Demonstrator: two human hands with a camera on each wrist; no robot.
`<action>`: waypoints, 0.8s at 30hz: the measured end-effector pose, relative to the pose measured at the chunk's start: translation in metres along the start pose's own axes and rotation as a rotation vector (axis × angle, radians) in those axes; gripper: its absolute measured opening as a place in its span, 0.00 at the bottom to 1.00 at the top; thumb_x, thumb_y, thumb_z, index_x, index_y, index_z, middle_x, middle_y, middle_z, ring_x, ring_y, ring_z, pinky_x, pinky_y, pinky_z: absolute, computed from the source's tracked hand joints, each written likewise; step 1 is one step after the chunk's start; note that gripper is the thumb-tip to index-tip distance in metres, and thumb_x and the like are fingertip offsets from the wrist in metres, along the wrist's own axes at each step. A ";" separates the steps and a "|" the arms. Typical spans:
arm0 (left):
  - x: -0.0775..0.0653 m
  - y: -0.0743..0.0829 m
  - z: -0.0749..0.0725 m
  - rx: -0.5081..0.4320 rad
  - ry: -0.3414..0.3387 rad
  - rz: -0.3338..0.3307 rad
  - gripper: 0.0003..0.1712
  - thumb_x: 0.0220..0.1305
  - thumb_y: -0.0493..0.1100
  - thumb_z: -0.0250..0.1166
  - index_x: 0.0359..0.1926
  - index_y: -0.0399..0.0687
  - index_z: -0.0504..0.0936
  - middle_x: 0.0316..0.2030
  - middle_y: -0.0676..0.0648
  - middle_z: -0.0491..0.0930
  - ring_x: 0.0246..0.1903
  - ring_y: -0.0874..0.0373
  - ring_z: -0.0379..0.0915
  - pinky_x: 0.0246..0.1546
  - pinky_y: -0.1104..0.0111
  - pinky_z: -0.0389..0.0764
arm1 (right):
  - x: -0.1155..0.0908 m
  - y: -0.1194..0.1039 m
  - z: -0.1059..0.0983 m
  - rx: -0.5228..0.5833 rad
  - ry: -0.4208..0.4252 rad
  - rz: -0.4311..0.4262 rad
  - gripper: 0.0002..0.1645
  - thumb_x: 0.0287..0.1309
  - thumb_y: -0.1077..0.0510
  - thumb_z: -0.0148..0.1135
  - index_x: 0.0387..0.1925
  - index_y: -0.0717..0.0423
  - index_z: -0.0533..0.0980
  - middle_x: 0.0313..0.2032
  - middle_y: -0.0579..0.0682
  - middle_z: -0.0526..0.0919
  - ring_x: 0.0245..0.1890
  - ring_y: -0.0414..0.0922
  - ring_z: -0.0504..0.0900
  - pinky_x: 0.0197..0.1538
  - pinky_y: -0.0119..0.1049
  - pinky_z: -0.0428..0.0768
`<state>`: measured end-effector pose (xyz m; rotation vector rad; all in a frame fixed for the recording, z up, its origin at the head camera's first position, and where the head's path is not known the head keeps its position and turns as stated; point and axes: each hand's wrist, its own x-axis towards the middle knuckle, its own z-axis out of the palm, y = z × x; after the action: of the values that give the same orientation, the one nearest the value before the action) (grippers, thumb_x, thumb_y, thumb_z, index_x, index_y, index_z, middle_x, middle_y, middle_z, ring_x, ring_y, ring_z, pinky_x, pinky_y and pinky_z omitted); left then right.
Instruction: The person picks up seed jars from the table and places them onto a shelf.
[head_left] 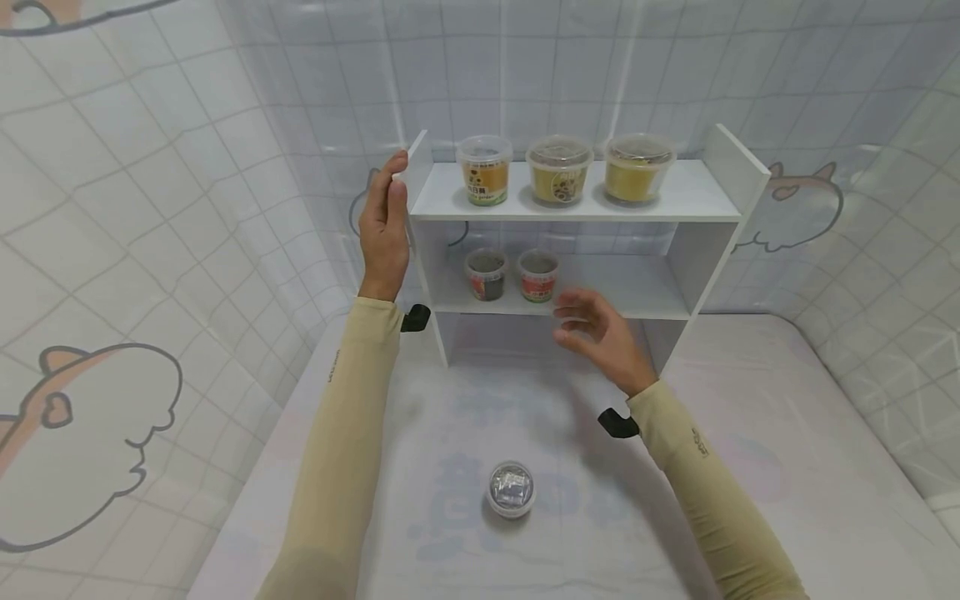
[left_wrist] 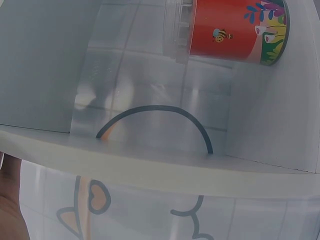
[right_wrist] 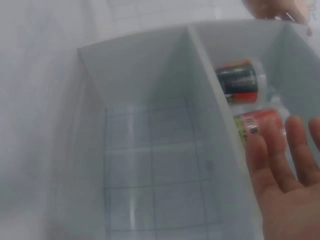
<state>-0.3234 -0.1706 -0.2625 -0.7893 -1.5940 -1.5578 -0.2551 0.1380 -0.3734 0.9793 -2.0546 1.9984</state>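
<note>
My left hand (head_left: 385,237), its fingers straight, rests against the left side panel (head_left: 420,171) of a white shelf unit. My right hand (head_left: 603,342) holds nothing; its fingers are relaxed and slightly spread, just right of a red-labelled plastic cup (head_left: 538,279) on the middle board. Left of that cup stands another small cup (head_left: 487,277) with a dark and red label. The right wrist view shows the right hand's fingers (right_wrist: 300,155) in front of the red-labelled cup (right_wrist: 255,124). In the left wrist view, a red cup (left_wrist: 230,30) with a bee print stands in the unit.
Three lidded cups stand on the top board: an orange-labelled one (head_left: 486,177) and two wider ones with yellow contents (head_left: 557,175) (head_left: 636,173). A small cup with a silvery top (head_left: 512,489) stands on the cloth-covered table (head_left: 450,550). Tile-patterned sheets (head_left: 315,100) enclose the space.
</note>
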 end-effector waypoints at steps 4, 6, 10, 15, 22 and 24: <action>0.000 0.000 0.000 0.002 0.002 0.001 0.20 0.72 0.30 0.43 0.61 0.37 0.69 0.62 0.44 0.67 0.64 0.56 0.58 0.65 0.63 0.57 | -0.005 0.002 0.003 0.000 -0.048 0.011 0.35 0.54 0.69 0.64 0.62 0.69 0.61 0.57 0.68 0.67 0.56 0.67 0.65 0.56 0.63 0.65; 0.000 0.000 0.000 0.004 0.001 0.000 0.20 0.72 0.30 0.43 0.61 0.37 0.69 0.62 0.44 0.67 0.64 0.56 0.58 0.65 0.63 0.57 | -0.007 0.003 0.005 -0.002 -0.071 0.017 0.35 0.53 0.69 0.64 0.62 0.67 0.61 0.57 0.67 0.68 0.56 0.67 0.66 0.56 0.62 0.66; 0.000 0.000 -0.001 0.011 -0.002 -0.002 0.20 0.72 0.31 0.43 0.61 0.38 0.69 0.62 0.45 0.67 0.65 0.57 0.57 0.66 0.63 0.57 | -0.013 0.006 0.011 -0.018 -0.121 0.026 0.37 0.53 0.69 0.65 0.63 0.64 0.61 0.56 0.62 0.70 0.56 0.66 0.67 0.56 0.61 0.66; 0.000 0.000 0.000 0.018 0.006 -0.006 0.19 0.72 0.31 0.43 0.60 0.38 0.69 0.62 0.45 0.67 0.65 0.58 0.57 0.66 0.64 0.56 | -0.022 0.009 0.020 -0.022 -0.194 0.020 0.37 0.52 0.68 0.65 0.64 0.62 0.61 0.58 0.61 0.68 0.57 0.66 0.66 0.56 0.62 0.66; 0.000 0.000 0.000 -0.002 0.004 0.008 0.19 0.71 0.30 0.43 0.60 0.36 0.69 0.62 0.43 0.67 0.65 0.56 0.57 0.66 0.63 0.56 | -0.031 0.012 0.033 0.003 -0.285 0.029 0.38 0.52 0.66 0.66 0.64 0.58 0.61 0.60 0.58 0.67 0.58 0.65 0.66 0.56 0.62 0.66; 0.000 -0.001 0.000 -0.004 0.002 0.007 0.19 0.72 0.30 0.43 0.60 0.36 0.69 0.62 0.43 0.67 0.65 0.56 0.58 0.66 0.63 0.56 | -0.034 0.014 0.036 0.010 -0.307 0.035 0.39 0.52 0.66 0.66 0.64 0.57 0.61 0.60 0.57 0.67 0.58 0.65 0.66 0.57 0.62 0.66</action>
<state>-0.3242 -0.1707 -0.2625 -0.7938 -1.5856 -1.5566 -0.2232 0.1160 -0.4063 1.3347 -2.2246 1.9807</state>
